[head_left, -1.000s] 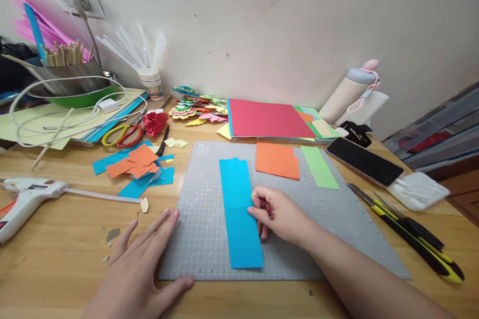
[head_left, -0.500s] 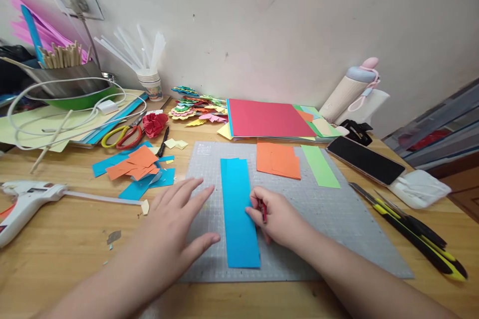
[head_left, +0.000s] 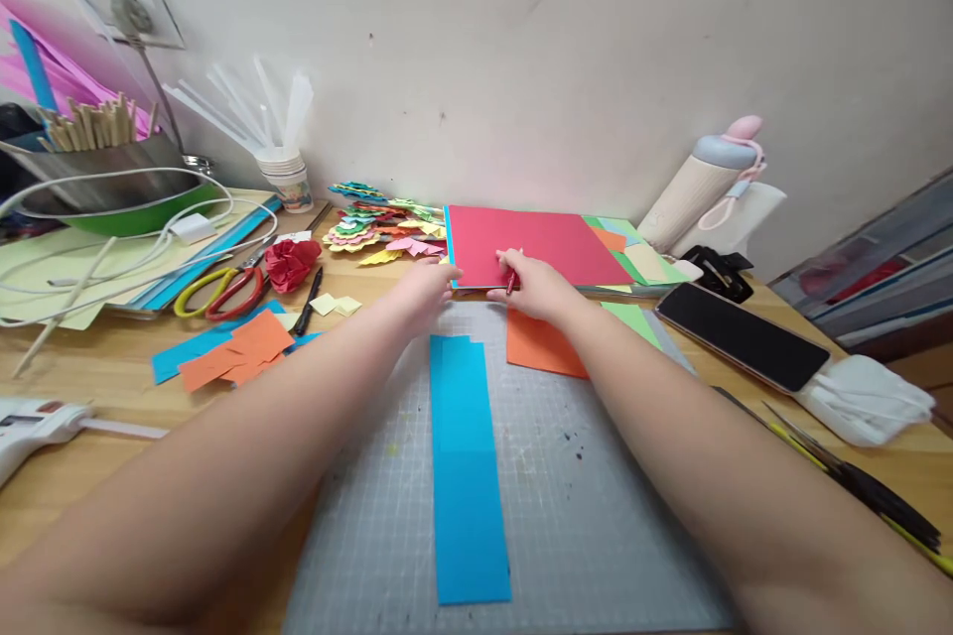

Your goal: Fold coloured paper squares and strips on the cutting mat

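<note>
My left hand (head_left: 430, 290) reaches to the front left corner of a stack topped by a red paper sheet (head_left: 543, 243). Its fingers are stretched out and a little blurred; whether they touch the stack I cannot tell. My right hand (head_left: 540, 290) is over the front edge of the red sheet, closed round a slim dark-red pen-like tool (head_left: 511, 282), mostly hidden by the fingers. Between my forearms, blue paper strips (head_left: 469, 476) lie one upon another on the grey cutting mat (head_left: 551, 526). Orange paper (head_left: 543, 342) and a green strip (head_left: 629, 319) are partly behind my right arm.
Scissors (head_left: 223, 293), a red crumpled paper ball (head_left: 292, 264), a black pen (head_left: 308, 303) and paper scraps (head_left: 245, 347) lie left, near a glue gun (head_left: 37, 427). On the right are a phone (head_left: 741, 335), a white case (head_left: 868, 402) and a leaning bottle (head_left: 689, 189).
Both hands have moved forward from beside the blue strips to the red-topped stack. The dark-red tool went along in my right hand. The view has shifted slightly; the strips stay on the mat.
</note>
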Tool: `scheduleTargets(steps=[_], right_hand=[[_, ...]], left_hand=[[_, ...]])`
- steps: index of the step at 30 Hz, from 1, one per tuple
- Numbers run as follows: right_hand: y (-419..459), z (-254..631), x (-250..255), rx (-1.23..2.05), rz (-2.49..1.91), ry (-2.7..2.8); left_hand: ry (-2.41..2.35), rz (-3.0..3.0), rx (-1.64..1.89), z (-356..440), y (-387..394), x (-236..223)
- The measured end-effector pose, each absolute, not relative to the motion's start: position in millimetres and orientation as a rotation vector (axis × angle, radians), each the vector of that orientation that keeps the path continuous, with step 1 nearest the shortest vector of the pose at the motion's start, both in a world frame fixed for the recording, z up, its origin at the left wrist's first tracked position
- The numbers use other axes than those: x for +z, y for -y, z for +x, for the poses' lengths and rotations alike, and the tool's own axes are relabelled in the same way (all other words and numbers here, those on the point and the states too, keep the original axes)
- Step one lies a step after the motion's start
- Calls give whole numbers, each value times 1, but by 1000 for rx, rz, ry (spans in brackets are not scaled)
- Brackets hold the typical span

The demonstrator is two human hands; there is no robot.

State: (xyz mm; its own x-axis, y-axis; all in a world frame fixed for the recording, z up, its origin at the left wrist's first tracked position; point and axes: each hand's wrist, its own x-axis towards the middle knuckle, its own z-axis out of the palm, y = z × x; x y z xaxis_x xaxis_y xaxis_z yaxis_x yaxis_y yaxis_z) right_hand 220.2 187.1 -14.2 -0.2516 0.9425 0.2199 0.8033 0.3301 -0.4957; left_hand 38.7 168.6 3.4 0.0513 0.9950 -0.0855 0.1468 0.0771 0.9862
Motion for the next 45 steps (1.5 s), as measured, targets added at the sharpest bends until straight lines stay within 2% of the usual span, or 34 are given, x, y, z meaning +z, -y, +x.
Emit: scheduleTargets(steps=[4, 8, 12, 20, 25, 38, 45], right_hand=[[-206, 221, -30, 410, -1553, 1990], [-216, 230, -32, 385, -1597, 1787], [-224, 238, -31, 397, -1602, 1691], [-224, 240, -30, 454, -1558, 1668], [-224, 240, -30, 461, -1541, 1676], [-222, 233, -35, 381, -1544, 1789], [-213, 222, -32, 215, -1557, 1959]], left_hand=[[-1225, 1261, 1086, 49, -194, 11], [-1335, 1390, 1128, 46, -212, 7], [-1483, 1692, 980, 45, -221, -10], [-1414, 2250, 720, 49, -221, -28], [-1539, 2349, 847, 47, -224, -29], [-1512, 2512, 1148, 44, -234, -35], [-1313, 2681, 1054, 54, -236, -32]])
